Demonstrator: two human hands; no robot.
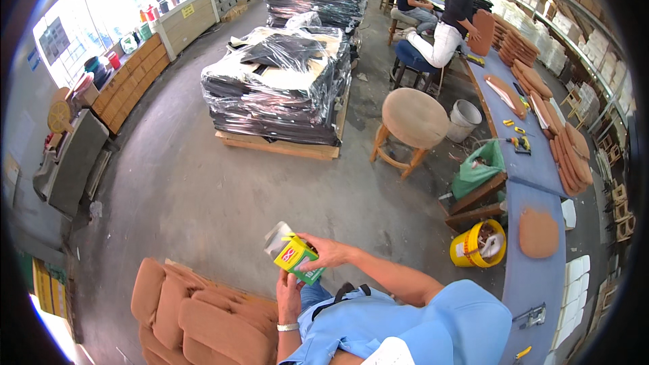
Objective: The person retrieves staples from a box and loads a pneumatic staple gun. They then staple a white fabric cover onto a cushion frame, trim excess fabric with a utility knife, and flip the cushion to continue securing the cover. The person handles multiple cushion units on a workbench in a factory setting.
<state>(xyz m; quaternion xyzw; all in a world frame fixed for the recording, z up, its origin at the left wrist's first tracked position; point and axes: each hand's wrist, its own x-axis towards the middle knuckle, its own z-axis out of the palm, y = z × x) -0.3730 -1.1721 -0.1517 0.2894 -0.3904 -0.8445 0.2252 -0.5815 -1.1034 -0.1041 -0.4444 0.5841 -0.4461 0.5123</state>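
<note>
A small box is held up well to the left of the counter, its contents not visible. It is tilted, yellow on one face with a red emblem, green on another, with a greyish-white flap standing out at the far end. The right hand has its fingers closed around the box; the left hand supports its lower edge, fingers narrow against it. Just beside the counter's left side, a yellow bucket holds brown scraps and something white. Farther along that side are an open green bag, its contents unclear, and a whitish bucket. On the counter lies a brown cushion; well left of it are piled brown cushions.
</note>
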